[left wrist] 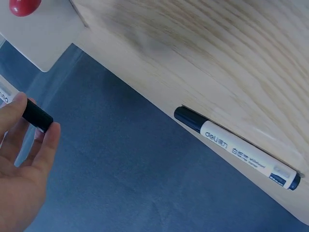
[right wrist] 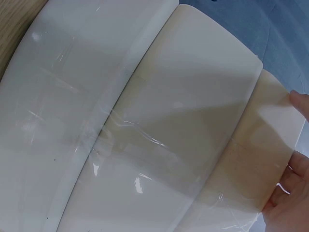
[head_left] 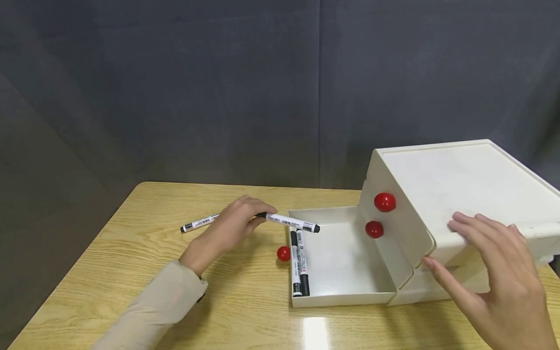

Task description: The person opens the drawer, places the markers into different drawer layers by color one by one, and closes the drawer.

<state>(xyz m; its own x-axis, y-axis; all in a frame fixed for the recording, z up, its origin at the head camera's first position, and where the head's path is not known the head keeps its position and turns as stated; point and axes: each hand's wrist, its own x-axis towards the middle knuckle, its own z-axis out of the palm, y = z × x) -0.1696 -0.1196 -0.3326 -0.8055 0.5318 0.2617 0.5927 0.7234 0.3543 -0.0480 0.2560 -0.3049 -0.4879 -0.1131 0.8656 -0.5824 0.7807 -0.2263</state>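
My left hand (head_left: 232, 223) pinches a whiteboard marker (head_left: 292, 222) by its black cap, its white barrel reaching over the near-left rim of the open bottom drawer (head_left: 343, 262). In the left wrist view thumb and fingers meet round that cap. Two more markers (head_left: 300, 265) lie side by side in the drawer along its front wall. Another marker (left wrist: 241, 150) rests on the table behind my left hand. On the white drawer box (head_left: 463, 180), my right hand (head_left: 503, 272) lies with fingers spread on the top edge and thumb against the side.
The wooden table (head_left: 109, 272) carries everything. Red round knobs sit on the drawer fronts: an upper knob (head_left: 385, 202), a middle knob (head_left: 374, 229) and one on the pulled-out drawer, the low knob (head_left: 283, 253). A dark curtain (head_left: 218, 97) hangs behind the table.
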